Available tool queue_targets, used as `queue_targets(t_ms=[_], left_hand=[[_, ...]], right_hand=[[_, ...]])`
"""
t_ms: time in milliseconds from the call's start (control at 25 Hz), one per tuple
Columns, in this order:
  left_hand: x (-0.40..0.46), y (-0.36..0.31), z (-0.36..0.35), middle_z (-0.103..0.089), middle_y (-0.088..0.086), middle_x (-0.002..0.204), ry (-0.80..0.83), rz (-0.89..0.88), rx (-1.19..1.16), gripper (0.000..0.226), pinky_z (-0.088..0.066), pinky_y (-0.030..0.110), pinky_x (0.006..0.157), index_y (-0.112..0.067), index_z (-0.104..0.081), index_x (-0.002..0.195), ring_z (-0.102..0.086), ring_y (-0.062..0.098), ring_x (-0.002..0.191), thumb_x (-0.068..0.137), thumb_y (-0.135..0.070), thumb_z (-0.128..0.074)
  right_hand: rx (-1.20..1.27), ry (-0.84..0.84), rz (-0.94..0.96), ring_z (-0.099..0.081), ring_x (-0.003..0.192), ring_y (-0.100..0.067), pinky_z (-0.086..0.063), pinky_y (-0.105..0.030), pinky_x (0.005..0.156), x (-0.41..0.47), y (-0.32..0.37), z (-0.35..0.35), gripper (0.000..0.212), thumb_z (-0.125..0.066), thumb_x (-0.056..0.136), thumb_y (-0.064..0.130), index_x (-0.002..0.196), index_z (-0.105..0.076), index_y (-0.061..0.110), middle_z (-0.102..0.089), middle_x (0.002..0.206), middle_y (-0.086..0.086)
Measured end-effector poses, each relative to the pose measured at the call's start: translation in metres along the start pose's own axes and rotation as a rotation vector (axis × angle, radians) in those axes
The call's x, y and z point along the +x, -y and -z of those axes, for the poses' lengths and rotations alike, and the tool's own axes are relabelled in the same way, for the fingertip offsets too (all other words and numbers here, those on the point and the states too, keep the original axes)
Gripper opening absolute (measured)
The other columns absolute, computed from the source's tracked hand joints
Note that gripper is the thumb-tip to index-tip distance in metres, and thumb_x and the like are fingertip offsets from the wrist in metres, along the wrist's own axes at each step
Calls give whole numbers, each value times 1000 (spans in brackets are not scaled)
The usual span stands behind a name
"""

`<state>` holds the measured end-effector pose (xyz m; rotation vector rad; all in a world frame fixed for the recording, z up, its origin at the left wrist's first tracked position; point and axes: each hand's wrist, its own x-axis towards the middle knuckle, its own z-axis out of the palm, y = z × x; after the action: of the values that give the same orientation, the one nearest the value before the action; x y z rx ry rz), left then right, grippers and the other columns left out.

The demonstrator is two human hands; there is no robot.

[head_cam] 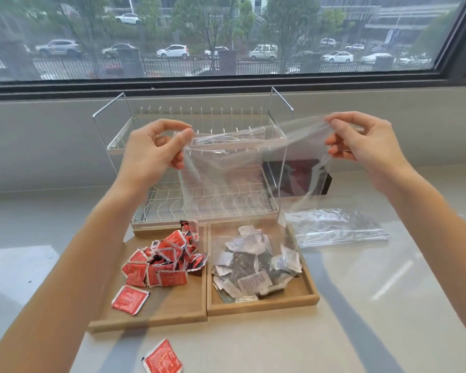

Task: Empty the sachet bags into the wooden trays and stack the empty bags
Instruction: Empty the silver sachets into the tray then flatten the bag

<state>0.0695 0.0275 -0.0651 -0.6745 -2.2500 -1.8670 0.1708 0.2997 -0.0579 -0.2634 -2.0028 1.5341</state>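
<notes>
I hold a clear plastic bag [242, 173] stretched in the air above the trays. My left hand [154, 149] pinches its left corner and my right hand [361, 141] pinches its right corner. Below, the left wooden tray [172, 316] carries a heap of red sachets [162, 262]. The right wooden tray [280, 302] holds a pile of silver and dark sachets [256, 267]; the bag's lower edge hangs just over them. One flat empty bag [336, 227] lies on the counter right of the trays.
A red sachet [163, 358] lies on the counter in front of the left tray. A white wire dish rack [199, 157] stands behind the trays, with a dark box [301, 179] to its right. A window runs along the back wall.
</notes>
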Motion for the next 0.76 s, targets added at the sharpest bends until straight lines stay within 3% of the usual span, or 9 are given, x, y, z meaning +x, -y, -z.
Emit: queue_targets(t_ms=[160, 240, 360, 560, 680, 760], left_hand=[[8, 3, 4, -60, -11, 46, -7, 23, -15, 9, -52, 12, 54, -15, -65, 87, -56, 0, 45, 83, -23, -61], [11, 3, 7, -61, -7, 58, -16, 23, -13, 12, -52, 10, 57, -14, -63, 91, -59, -2, 49, 84, -23, -60], [14, -2, 16, -61, -2, 74, -27, -19, -40, 4, -54, 12, 63, -21, -61, 87, -62, -2, 58, 86, -22, -57], [12, -14, 41, -68, -12, 69, -76, -73, -70, 17, -54, 15, 74, -27, -63, 89, -65, -1, 71, 91, -28, -47], [-16, -1, 50, -69, -22, 70, -67, -107, -16, 23, -52, 11, 75, -30, -63, 88, -63, -4, 73, 93, -18, -44], [-47, 25, 47, -70, -20, 69, -61, -63, 23, 26, -49, 6, 72, -31, -63, 88, -61, -6, 68, 90, -10, -48]], right_hand=[[-45, 73, -25, -65, 52, -2, -55, -14, 57, 10, 4, -5, 19, -49, 93, 17, 82, -63, 24, -69, 58, 7], [-44, 87, -8, -68, 59, -1, -55, -15, 60, 16, 9, -9, 19, -46, 93, 16, 84, -61, 22, -68, 74, 0], [2, 124, 27, -69, 68, -1, -56, -16, 65, 21, 17, -13, 20, -46, 93, 17, 82, -62, 21, -67, 84, -1], [186, 129, -12, -70, 73, -7, -54, -18, 65, 20, 32, -24, 32, -43, 93, 34, 78, -65, 16, -73, 69, 4], [220, 47, 21, -67, 68, -3, -53, -15, 66, -4, 17, -25, 18, -52, 91, 22, 79, -65, 17, -71, 62, 10], [186, 79, -10, -65, 67, -2, -53, -14, 66, -33, -16, -26, 12, -57, 87, 12, 83, -65, 19, -70, 63, 12]])
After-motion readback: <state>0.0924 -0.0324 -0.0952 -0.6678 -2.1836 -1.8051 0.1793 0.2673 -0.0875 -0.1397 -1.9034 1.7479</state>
